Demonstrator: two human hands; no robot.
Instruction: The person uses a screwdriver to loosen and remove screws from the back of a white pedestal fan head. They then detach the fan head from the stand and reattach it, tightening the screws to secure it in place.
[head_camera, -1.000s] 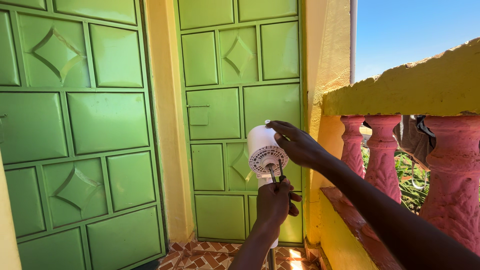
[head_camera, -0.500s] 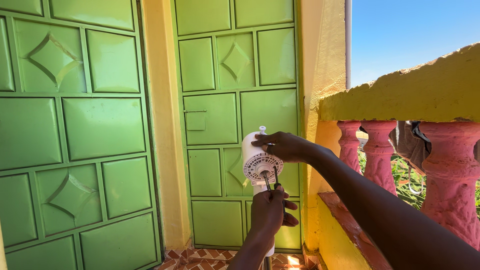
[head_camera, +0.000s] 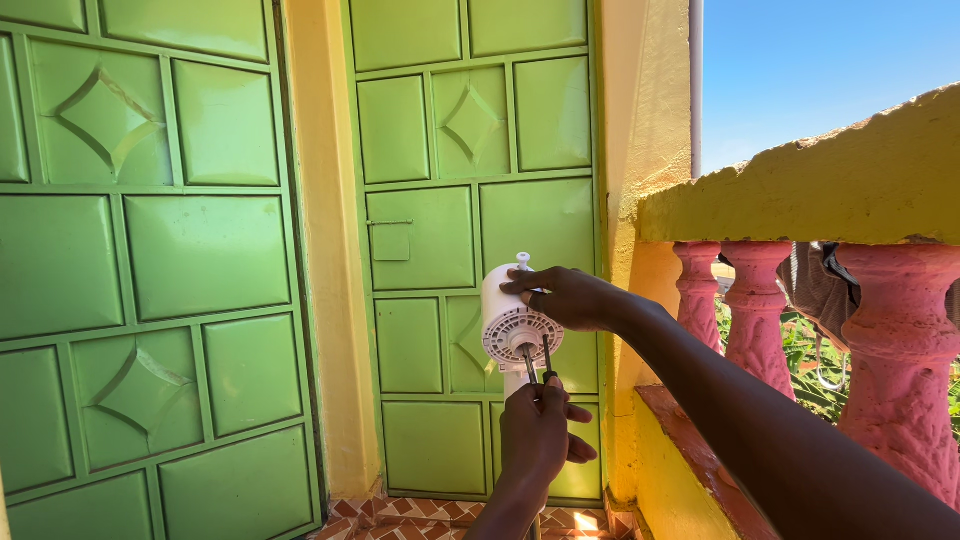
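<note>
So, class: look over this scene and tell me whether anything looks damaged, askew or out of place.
The white fan motor housing stands bare: no blades or guard on its front, just a shaft sticking out. The right hand grips it while the left hand works a thin tool at the front. The yellow parapet top is chipped and rough.

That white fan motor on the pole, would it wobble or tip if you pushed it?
Probably it would wobble: the white fan motor sits atop a thin pole, so it looks top-heavy. The right hand gripping its side seems to steady it. Its plastic shell looks stiff, likely light.
</note>
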